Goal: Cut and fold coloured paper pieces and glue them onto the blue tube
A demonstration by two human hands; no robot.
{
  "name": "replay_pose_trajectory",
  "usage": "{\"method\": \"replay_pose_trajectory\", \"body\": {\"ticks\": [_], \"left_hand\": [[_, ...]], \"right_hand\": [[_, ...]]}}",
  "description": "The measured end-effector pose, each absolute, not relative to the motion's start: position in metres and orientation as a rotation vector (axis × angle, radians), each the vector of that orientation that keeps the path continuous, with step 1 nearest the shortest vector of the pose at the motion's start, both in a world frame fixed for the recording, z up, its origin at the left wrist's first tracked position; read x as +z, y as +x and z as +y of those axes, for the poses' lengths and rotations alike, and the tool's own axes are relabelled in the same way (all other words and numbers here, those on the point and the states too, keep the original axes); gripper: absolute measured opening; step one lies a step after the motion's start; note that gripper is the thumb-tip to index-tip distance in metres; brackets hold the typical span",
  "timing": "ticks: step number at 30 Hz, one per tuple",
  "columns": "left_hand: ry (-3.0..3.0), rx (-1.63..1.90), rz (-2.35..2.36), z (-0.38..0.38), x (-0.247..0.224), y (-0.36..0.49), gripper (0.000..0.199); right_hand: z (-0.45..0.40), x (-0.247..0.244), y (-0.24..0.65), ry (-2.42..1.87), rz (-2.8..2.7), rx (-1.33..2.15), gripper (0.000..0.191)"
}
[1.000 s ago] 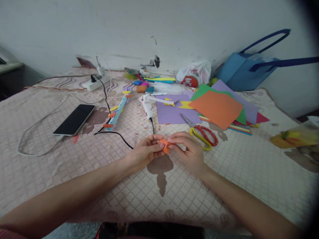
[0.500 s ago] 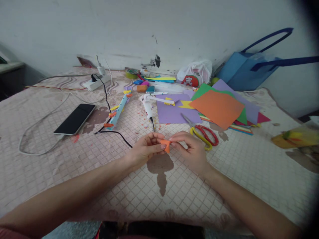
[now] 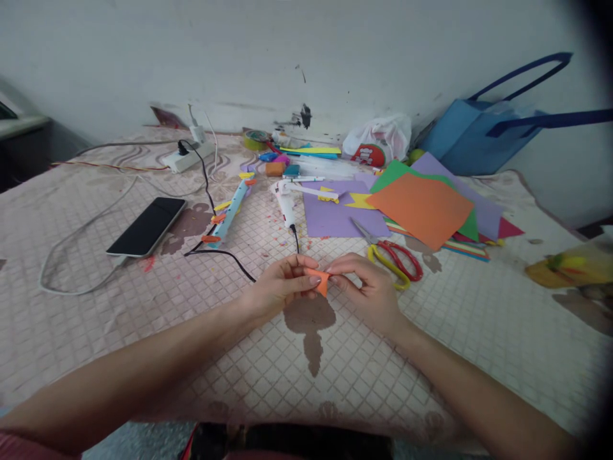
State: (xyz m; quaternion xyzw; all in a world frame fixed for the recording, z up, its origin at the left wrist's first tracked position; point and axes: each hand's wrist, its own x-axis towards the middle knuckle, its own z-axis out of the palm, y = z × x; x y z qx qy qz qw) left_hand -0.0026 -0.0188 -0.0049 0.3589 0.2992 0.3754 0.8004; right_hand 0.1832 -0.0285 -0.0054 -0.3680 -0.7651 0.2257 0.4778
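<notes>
A small folded piece of orange paper [image 3: 322, 281] is held between both hands above the patterned tablecloth [image 3: 268, 383]. My left hand [image 3: 280, 285] pinches its left part, with the thumb lying on top. On the other side, my right hand [image 3: 366, 287] has its thumb and forefinger closed at the paper's right edge. Beyond the hands lies a white glue gun [image 3: 286, 204]. Scissors with red and yellow handles [image 3: 393, 259] rest just past my right hand.
A phone [image 3: 146, 227] with a cable and a power strip [image 3: 189, 158] are at the left. A decorated light-blue strip [image 3: 230, 214] lies left of the glue gun. Coloured sheets [image 3: 421, 207], a blue bag [image 3: 472, 137] and a yellowish packet [image 3: 565, 265] are at the right.
The view has shifted slightly, so the table items appear a little further right. Both hands keep their hold on the orange paper, whose visible part is tilted slightly differently.
</notes>
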Motion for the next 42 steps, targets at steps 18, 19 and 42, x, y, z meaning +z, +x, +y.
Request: {"method": "replay_pose_trajectory", "body": {"ticks": [18, 19, 42], "left_hand": [[1.612, 1.014, 0.913, -0.023, 0.001, -0.006, 0.007], [1.642, 1.026, 0.925, -0.024, 0.001, -0.006, 0.007], [1.823, 0.953, 1.009, -0.026, 0.001, -0.004, 0.013]], "right_hand": [[-0.034, -0.005, 0.179, -0.963, -1.933, 0.525, 0.010], [-0.034, -0.004, 0.179, -0.974, -1.932, 0.527, 0.009], [-0.037, -0.003, 0.177, -1.071, -1.895, 0.651, 0.008]]}}
